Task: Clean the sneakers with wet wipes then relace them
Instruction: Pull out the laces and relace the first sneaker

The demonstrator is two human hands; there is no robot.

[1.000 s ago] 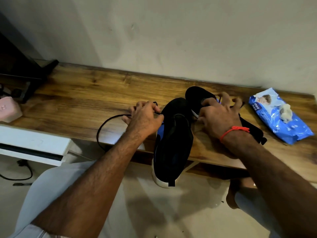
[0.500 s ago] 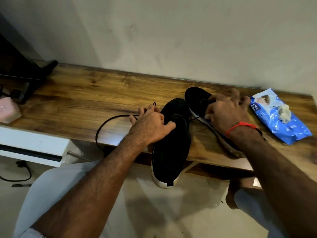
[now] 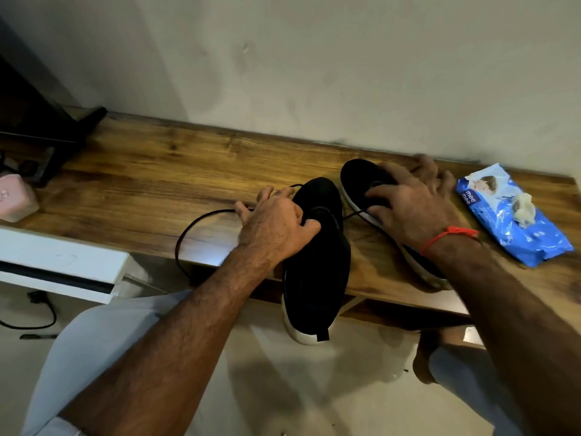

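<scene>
- Centrally, the near sneaker (image 3: 317, 256) lies on the wooden surface (image 3: 151, 184), heel overhanging its front edge.
- Left hand (image 3: 276, 228) curls its grip round that sneaker's collar; the black lace (image 3: 201, 221) loops left of it.
- Right hand (image 3: 412, 209) rests spread fingers on the far sneaker (image 3: 361, 177), just right.
- Wipes pack (image 3: 515, 221) lies farther right.

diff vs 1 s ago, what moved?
The right hand slid away along the far sneaker, fingers now spread flat on it, pulling the lace taut. The left hand shifted right and grips the near sneaker. Wipes pack and both sneakers stayed put.
</scene>
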